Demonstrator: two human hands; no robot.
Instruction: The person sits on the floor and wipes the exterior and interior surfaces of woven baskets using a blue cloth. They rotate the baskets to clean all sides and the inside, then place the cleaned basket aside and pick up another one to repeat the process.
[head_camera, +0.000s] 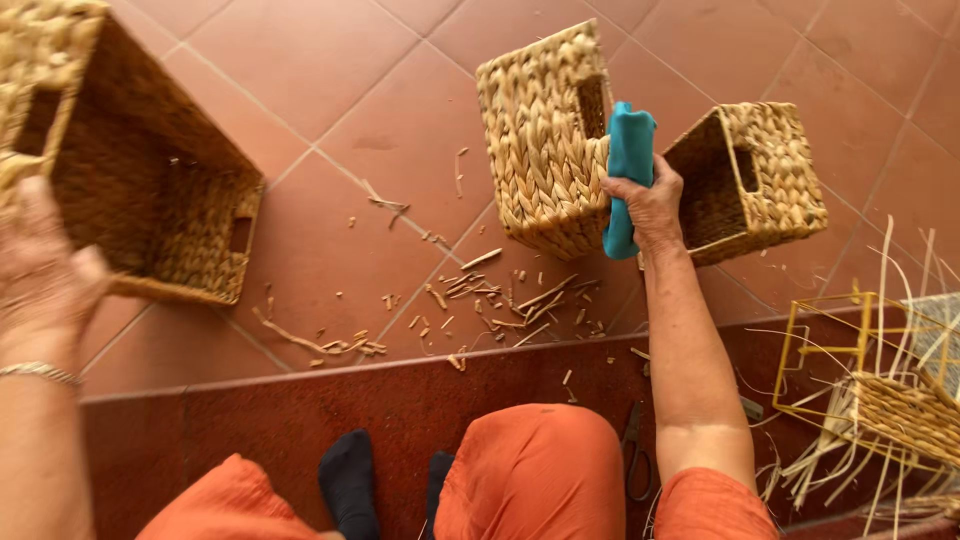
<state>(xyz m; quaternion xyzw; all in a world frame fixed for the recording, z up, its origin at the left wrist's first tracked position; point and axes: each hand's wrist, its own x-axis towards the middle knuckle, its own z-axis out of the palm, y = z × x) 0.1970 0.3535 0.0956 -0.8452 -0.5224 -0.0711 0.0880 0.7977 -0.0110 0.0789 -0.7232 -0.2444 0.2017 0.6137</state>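
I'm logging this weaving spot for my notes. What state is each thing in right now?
Left hand: gripping the rim of the large basket, which is lifted and tipped, empty.
Right hand: shut on the teal tool, pressed against the middle basket.
Small basket: on its side, empty.
Wire-frame basket: partly woven, loose strands out.
Scissors: on the step; blades hard to tell.
Trimmings: scattered on the tiles.

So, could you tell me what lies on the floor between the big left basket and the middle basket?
Head view: bare tiles with a few straw scraps.
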